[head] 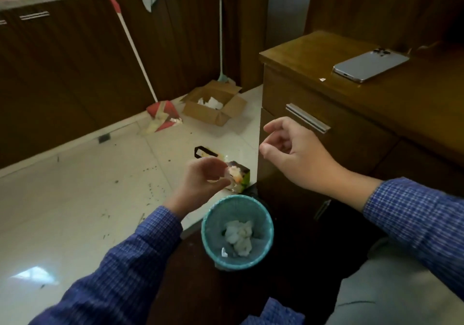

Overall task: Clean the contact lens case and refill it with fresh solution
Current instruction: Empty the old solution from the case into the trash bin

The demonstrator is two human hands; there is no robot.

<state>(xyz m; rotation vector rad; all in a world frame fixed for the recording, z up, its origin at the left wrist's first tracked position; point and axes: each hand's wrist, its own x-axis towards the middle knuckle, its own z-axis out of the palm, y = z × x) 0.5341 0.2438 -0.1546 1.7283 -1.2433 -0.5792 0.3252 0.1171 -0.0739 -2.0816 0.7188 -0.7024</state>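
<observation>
My left hand [203, 176] hovers above and just left of a small teal waste bin [266, 226], its fingers closed on a small clear item that looks like the contact lens case [226, 174], blurred and hard to make out. My right hand [293, 149] floats empty to the right, in front of the wooden drawer unit, fingers curled loosely and apart. The bin holds crumpled white tissue [238, 234]. Both arms wear blue checked sleeves.
A wooden drawer unit [326, 78] stands at the right with a phone [370, 64] lying on top. On the tiled floor lie a green carton [242, 176], an open cardboard box [216, 103], a red dustpan [163, 115] and a leaning broom [221, 38]. Dark cabinets line the back.
</observation>
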